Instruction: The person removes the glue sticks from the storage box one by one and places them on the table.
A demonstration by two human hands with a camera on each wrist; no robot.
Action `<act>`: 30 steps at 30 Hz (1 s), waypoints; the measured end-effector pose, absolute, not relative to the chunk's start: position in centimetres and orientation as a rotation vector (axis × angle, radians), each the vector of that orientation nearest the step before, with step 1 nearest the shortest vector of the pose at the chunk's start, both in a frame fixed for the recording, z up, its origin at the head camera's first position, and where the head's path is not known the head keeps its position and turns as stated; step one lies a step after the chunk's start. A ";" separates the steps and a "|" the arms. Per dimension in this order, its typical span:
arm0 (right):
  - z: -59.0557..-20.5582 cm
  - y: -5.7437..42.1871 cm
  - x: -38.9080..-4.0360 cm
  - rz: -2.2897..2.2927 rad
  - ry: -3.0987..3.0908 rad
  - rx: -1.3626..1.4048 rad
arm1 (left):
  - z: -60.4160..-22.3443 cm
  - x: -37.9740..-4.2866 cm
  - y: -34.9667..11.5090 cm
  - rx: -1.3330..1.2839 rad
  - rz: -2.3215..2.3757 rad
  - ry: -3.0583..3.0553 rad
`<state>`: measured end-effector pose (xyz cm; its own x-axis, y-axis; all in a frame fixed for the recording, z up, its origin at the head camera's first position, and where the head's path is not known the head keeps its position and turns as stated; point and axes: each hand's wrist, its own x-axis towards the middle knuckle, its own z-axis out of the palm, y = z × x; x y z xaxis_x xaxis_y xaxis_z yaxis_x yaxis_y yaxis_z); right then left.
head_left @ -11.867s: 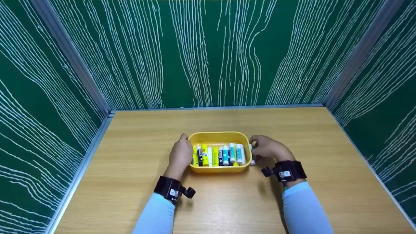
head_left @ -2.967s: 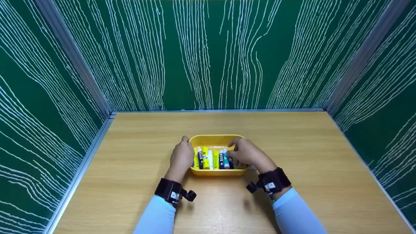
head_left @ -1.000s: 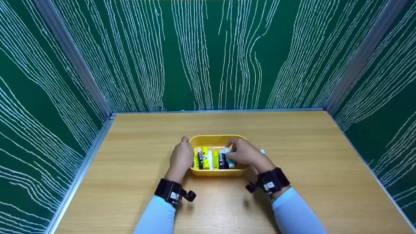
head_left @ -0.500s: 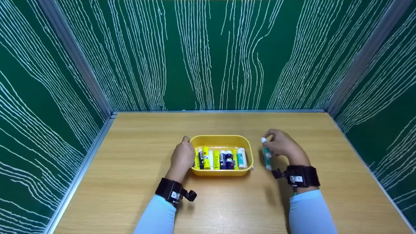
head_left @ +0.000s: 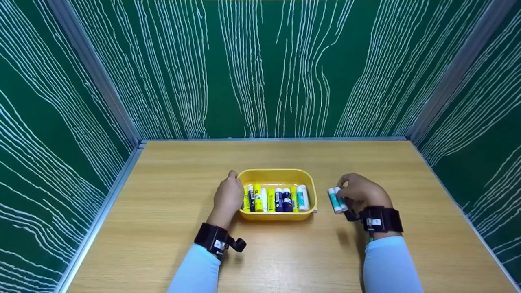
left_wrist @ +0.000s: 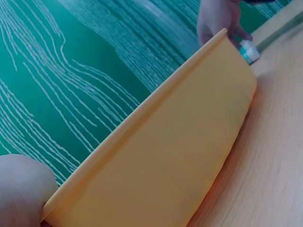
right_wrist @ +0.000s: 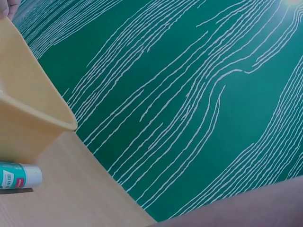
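Note:
My left hand (head_left: pixel 229 195) grips the left end of a yellow plastic bin (head_left: pixel 276 216), fingers over its rim. Inside, a row of glue sticks lies side by side: yellow ones (head_left: pixel 258 198), dark blue ones (head_left: pixel 287 200) and teal-and-white ones (head_left: pixel 300 198). Right of the bin, two teal glue sticks with white caps lie parallel on the table. My right hand (head_left: pixel 364 191) pinches the right-hand glue stick (head_left: pixel 342 203) near its far end; the left-hand glue stick (head_left: pixel 334 201) is beside it. The right wrist view shows one teal glue stick (right_wrist: pixel 16 175) near the bin wall (right_wrist: pixel 23 130).
A small white end (head_left: pixel 315 210) shows at the bin's lower right corner. The wooden table (head_left: pixel 276 256) is enclosed at the back and sides by green panels (head_left: pixel 268 81) with white wavy lines and grey metal frames (head_left: pixel 97 73).
My right hand has taken a teal glue stick out of the bin, carried it right and lowered it beside another on the table. My left hand has stayed on the bin.

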<state>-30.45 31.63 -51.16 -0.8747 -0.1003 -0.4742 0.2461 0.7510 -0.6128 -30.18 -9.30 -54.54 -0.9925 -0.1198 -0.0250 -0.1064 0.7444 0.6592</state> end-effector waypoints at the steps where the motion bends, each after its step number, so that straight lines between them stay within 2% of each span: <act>1: -51.2 31.5 -30.4 -0.969 2.450 0.121 | -54.5 -30.2 -9.3 0.188 -1.100 -2.914; 8: -51.6 30.2 -30.4 -1.175 2.324 0.153 | -54.5 -30.1 -9.4 0.163 -1.078 -2.915; 21: -52.2 28.0 -31.0 -1.061 2.413 0.024 | -54.6 -30.2 -9.5 0.169 -1.075 -2.918; 30: -52.2 28.2 -30.9 -1.114 2.390 0.070 | -54.5 -30.3 -9.4 0.191 -1.105 -2.931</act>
